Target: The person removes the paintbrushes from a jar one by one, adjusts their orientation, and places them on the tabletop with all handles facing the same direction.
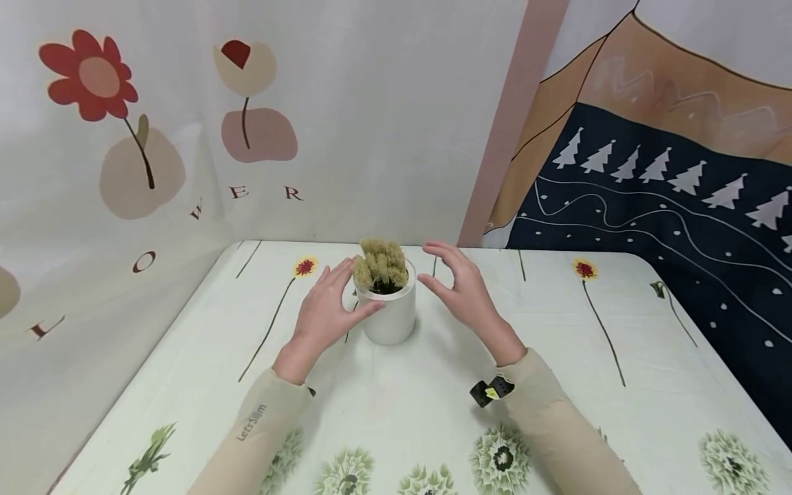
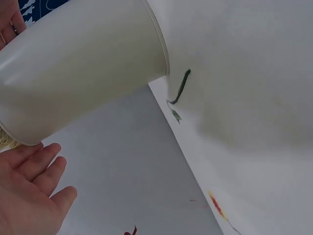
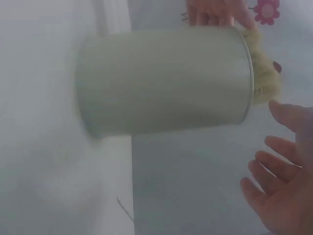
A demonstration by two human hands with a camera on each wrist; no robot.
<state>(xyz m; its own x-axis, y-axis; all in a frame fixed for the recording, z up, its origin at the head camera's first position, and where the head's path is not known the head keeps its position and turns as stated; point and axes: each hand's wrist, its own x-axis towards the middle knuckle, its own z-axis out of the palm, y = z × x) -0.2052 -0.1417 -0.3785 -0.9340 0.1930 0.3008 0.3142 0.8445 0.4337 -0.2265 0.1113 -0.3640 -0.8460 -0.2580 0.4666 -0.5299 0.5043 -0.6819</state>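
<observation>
A white cylindrical pot [image 1: 391,322] stands upright on the table, with a tuft of yellowish-green dried grass [image 1: 380,265] rising above its rim. My left hand [image 1: 323,311] is at the pot's left side, fingers extended behind the rim and thumb across its front; whether it touches is hard to tell. On the other side, my right hand [image 1: 465,292] is held a little apart from the pot, thumb and fingers spread. In the right wrist view the pot [image 3: 164,83] lies sideways across the picture, and the right hand [image 3: 286,181] has nothing in its fingers.
A white cloth printed with flowers covers the table [image 1: 402,399]. Behind it hangs a pale curtain [image 1: 383,124] with flower prints and letters, and a dark panel [image 1: 619,206] with white trees is at the right. A black strap [image 1: 491,390] sits at the right wrist.
</observation>
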